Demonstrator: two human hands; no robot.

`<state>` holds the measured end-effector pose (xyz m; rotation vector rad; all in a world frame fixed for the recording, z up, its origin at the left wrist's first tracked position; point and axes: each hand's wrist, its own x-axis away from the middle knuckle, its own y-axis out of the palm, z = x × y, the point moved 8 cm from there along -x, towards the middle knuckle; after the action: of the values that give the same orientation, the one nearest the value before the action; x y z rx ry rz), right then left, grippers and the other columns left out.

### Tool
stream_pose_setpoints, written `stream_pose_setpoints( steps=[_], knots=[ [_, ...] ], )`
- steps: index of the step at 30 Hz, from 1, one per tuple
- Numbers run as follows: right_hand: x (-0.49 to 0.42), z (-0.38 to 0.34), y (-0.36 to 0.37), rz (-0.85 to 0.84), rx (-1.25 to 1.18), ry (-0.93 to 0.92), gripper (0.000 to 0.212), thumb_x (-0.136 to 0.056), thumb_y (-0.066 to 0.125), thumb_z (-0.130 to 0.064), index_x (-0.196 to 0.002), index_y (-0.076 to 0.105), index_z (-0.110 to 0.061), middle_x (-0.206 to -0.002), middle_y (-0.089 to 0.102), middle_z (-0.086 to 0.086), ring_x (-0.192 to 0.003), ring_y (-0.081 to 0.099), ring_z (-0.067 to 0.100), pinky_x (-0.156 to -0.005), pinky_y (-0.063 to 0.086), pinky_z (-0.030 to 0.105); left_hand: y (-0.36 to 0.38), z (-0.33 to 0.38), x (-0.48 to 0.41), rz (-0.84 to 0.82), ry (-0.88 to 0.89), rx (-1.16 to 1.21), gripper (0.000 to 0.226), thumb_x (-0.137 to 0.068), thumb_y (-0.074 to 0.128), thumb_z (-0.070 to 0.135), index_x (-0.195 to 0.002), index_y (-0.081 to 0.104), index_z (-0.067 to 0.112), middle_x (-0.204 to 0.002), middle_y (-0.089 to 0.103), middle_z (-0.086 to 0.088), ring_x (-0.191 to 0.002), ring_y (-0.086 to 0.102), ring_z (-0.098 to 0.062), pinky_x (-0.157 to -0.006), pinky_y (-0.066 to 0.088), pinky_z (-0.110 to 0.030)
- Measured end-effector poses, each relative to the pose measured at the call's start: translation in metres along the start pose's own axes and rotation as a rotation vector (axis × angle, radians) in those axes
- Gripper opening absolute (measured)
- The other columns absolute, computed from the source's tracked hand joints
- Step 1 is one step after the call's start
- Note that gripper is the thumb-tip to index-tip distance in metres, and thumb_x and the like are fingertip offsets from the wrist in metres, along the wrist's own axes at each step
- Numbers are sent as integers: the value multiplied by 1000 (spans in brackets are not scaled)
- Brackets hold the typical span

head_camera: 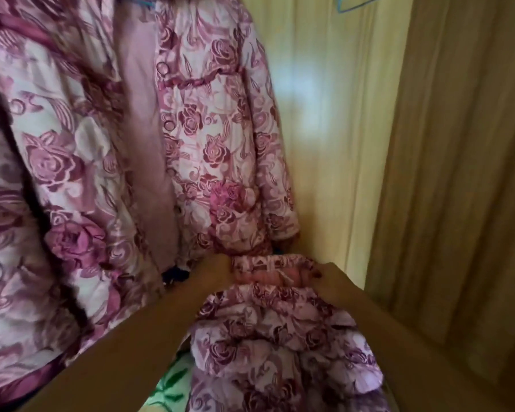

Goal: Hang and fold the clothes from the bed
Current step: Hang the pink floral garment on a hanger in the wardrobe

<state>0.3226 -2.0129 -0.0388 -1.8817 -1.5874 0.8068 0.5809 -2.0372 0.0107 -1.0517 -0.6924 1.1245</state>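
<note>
A pink padded jacket (191, 129) with a dark rose print hangs in front of me and fills the left half of the view; a blue hanger shows at its collar (137, 0). Below it, a bunched sleeve (280, 337) of the same print lies between my forearms. My left hand (259, 278) reaches in from the lower left, and its fingers curl across the sleeve's gathered cuff. My right hand (324, 270) comes in from the lower right and meets the cuff's right end. Its fingers are hidden by the fabric.
The pale yellow inner wall (324, 114) of a wardrobe stands behind the jacket. A brown wooden panel (458, 173) fills the right side. A second blue hanger (357, 1) hangs at the top. Green patterned cloth (173, 382) shows below my left forearm.
</note>
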Motion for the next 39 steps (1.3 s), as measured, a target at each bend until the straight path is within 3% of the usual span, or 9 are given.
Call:
stream_pose_setpoints(
  steps=[4,6,12,18,21,23,26,31,39],
  knots=[
    [7,-29,-18,11,49,-11,16,-86,62,-14,-77,75,-14,-86,72,4,-83,68,23,-69,52,25,-16,0,-7,11,20,-82,49,-91,69,43,-59,53,10,-58,48,-6,-59,51,-18,-54,39,-30],
    [23,-66,-45,17,115,-67,21,-90,62,-23,-100,73,-9,-106,68,-1,-101,67,29,-86,54,37,-31,14,-10,-39,40,-141,36,-97,60,33,-71,61,8,-71,55,-5,-71,54,-20,-64,41,-28],
    [48,-163,-139,17,480,-155,63,-99,55,-42,-154,36,-17,-153,45,10,-135,47,27,-100,41,29,-140,91,-3,-1,168,-138,28,-95,58,39,-97,73,15,-102,70,-3,-93,63,-21,-86,50,-32],
    [68,-231,-277,412,450,-162,68,-96,46,-67,-134,52,-11,-131,61,12,-115,60,32,-92,50,36,-272,162,14,310,303,-78,25,-95,60,36,-84,72,18,-86,68,1,-83,63,-19,-75,48,-30],
    [85,-238,-330,556,105,-144,74,-90,49,-73,-126,51,-9,-98,63,11,-72,64,32,-51,53,30,-315,191,31,406,369,-39,19,-95,60,33,-85,70,20,-90,66,3,-88,64,-19,-83,52,-33],
    [99,-243,-354,650,-174,-189,68,-89,56,-70,-120,51,-10,-93,58,13,-76,64,33,-40,49,28,-334,206,41,464,398,-25,16,-95,61,32,-96,70,19,-100,64,2,-96,61,-18,-85,49,-30],
    [122,-249,-379,795,-509,-236,54,-91,62,-60,-114,49,-14,-88,55,2,-95,69,40,-45,56,37,-350,221,48,515,425,-9,24,-94,62,35,-106,72,17,-113,66,-1,-101,62,-20,-90,51,-31],
    [142,-251,-408,971,-801,-285,45,-95,61,-53,-113,46,-15,-87,56,2,-75,70,35,-60,62,51,-359,229,46,538,432,1,38,-93,61,38,-126,64,19,-120,66,-4,-106,62,-21,-95,50,-33],
    [158,-268,-456,1110,-746,-350,38,-101,50,-49,-99,56,-12,-93,67,18,-54,70,36,-46,59,45,-370,240,39,577,476,43,34,-93,62,33,-123,65,18,-115,69,-6,-100,64,-22,-84,49,-29]
  ],
)
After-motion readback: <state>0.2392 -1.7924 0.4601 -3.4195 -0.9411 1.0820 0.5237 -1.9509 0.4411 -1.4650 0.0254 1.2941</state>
